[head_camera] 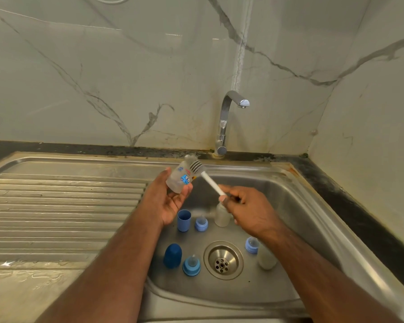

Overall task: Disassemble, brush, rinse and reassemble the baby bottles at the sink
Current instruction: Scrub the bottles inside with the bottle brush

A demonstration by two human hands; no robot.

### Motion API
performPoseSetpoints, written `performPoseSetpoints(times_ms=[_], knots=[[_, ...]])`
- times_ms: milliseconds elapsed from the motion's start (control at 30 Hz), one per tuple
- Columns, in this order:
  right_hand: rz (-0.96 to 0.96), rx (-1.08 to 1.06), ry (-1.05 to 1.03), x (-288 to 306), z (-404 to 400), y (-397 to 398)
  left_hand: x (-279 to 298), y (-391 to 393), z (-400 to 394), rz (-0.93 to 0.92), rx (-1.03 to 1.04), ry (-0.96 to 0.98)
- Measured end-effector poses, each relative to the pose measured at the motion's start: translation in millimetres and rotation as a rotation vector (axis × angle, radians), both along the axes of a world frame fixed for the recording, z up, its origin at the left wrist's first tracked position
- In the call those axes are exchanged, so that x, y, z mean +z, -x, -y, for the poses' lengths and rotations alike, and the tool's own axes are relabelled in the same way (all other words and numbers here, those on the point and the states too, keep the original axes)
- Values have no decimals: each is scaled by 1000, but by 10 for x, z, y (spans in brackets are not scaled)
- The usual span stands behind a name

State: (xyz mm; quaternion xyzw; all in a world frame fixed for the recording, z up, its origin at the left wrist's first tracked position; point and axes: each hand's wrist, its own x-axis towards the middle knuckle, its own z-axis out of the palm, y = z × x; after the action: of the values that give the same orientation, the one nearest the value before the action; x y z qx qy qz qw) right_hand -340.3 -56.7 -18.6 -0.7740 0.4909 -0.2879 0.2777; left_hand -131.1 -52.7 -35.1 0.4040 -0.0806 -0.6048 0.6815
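Steel sink | left hand: clear bottle | right hand: bristly brush

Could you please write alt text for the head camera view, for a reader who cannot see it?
Over a steel sink, the left hand holds a clear baby bottle while the right hand holds a white-handled bottle brush at its mouth. Blue caps, nipple rings and two more bottles sit around the drain; the faucet shows no water.

The brush head is blurred against the bottle mouth. The neck of a second bottle is hidden by the right hand. A third bottle is partly covered by the forearm.
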Motion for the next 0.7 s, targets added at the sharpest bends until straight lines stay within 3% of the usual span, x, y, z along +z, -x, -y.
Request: performPoseSetpoints(times_ms=[67, 233, 367, 467, 700], knots=[[-29, 62, -36, -14, -33, -32, -20, -14, 5, -16, -3, 3], [-56, -59, 55, 19, 67, 38, -5, -16, 5, -32, -65, -15], [-42, 37, -6, 6, -4, -14, -8, -22, 15, -47, -53, -13], [-20, -59, 23, 15, 66, 22, 17, -8, -9, -70, -74, -1], [299, -67, -257, 7, -11, -29, 87, 41, -61, -75, -95, 120]])
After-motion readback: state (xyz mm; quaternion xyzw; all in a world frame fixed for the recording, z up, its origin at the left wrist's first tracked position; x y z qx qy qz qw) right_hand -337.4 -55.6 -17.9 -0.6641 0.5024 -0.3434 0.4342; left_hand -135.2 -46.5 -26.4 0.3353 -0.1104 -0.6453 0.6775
